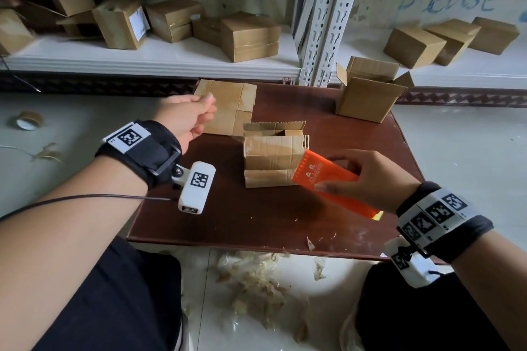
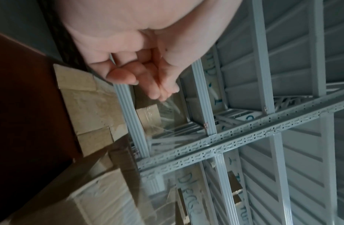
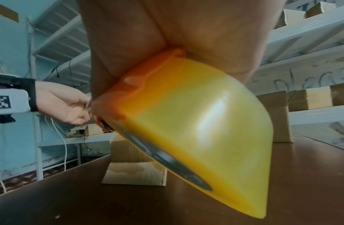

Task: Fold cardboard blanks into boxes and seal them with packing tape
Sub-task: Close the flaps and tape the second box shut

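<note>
Folded box point(image 1: 275, 161) mid-bench point(image 1: 228, 219). Flat blank point(image 1: 228, 107) behind it, twd far-left edge. Open box point(image 1: 368, 91) far-right corner. Left hand point(image 1: 185, 117) above blank's near-left part; right hand point(image 1: 370, 177) w/ tape dispenser point(image 1: 328, 182) just right of folded box. Shelf point(image 1: 159, 57) behind bench, boxes on it. Tape roll point(image 1: 28, 120) on floor, left.

Half-folded brown cardboard box point(image 1: 273, 161) mid-table, orange tape dispenser point(image 1: 328, 179) touching it.
</note>
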`<state>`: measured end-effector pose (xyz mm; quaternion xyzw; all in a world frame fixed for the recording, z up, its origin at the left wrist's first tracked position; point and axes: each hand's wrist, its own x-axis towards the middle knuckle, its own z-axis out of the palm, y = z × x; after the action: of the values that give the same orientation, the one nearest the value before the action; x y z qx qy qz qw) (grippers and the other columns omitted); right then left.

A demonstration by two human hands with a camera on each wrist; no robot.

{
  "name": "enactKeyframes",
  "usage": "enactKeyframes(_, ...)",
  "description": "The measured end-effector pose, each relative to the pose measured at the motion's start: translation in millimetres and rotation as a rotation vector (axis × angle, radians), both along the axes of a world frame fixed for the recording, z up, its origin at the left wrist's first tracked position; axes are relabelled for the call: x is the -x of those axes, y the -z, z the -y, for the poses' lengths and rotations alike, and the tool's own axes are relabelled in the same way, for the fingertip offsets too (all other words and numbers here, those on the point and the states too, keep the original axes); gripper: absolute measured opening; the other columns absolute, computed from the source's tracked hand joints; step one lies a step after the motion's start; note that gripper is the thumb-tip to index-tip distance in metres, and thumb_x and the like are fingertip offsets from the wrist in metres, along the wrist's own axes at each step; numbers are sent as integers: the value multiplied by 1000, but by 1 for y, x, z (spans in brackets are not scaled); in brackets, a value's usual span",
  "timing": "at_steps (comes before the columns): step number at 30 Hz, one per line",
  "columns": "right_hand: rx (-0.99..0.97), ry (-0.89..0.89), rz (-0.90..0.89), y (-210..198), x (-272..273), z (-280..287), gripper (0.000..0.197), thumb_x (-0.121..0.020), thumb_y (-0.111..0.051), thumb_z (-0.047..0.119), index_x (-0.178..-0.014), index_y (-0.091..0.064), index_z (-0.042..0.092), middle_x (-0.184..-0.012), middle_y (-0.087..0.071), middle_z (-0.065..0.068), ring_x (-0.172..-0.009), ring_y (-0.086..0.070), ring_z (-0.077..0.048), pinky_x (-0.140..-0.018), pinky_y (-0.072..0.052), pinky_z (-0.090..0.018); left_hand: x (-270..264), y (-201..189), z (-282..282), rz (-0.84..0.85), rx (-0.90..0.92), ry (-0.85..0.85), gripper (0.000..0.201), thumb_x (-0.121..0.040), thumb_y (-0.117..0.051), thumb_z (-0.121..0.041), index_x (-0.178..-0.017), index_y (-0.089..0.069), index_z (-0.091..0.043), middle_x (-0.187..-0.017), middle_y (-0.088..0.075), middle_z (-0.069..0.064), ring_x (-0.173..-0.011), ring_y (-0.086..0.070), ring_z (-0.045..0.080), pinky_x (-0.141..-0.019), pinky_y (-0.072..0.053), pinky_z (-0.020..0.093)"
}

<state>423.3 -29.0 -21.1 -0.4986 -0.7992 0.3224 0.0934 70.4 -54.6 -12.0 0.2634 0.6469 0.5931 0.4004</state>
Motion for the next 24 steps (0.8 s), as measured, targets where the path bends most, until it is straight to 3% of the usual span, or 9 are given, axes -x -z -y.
enactKeyframes(5,13,29,37,8,-16,-5,82,-58,-74,80,-130,-66,43,-99,-73,19,-82,-71,-2,-67,-54,-23,21,-11,8,-33,-7,-88,10,-96,-74,-28,-101,-75,-19,-99,-77,-2,-63,-64,-3,-60,-42,16)
enactKeyframes(14,-94,154,106,33,-25,-20,69,-68,-73,83,-123,-70,43,-105,-73,17,-90,-67,-6,-70,-48,-26,-6,-24,21,-116,-135,78,22,-92,-78,-31,-107,-78,-16,-98,-81,2,-79,-73,7,-69,-48,21)
enactKeyframes(17,-90,193,129,34,-24,-25,50,-77,-73,75,-117,-73,44,-95,-73,17,-84,-67,-7,-70,-52,-29,-19,-27,25,-196,-194,109,14,-93,-77,-32,-101,-79,-20,-96,-81,1,-82,-75,9,-72,-51,23)
enactKeyframes(21,-65,243,156,37,-23,-35,39,-79,-69,78,-95,-74,43,-84,-73,13,-79,-70,-13,-76,-60,-37,-33,-34,25,-277,-272,123,8,-94,-76,-28,-97,-79,-21,-90,-81,-1,-82,-77,11,-73,-55,23)
enactKeyframes(24,-58,256,167,39,-22,-41,37,-82,-68,76,-103,-72,46,-91,-74,13,-81,-70,-12,-78,-59,-36,-39,-38,24,-317,-327,142,6,-94,-76,-24,-97,-79,-20,-87,-81,0,-78,-77,12,-72,-57,22)
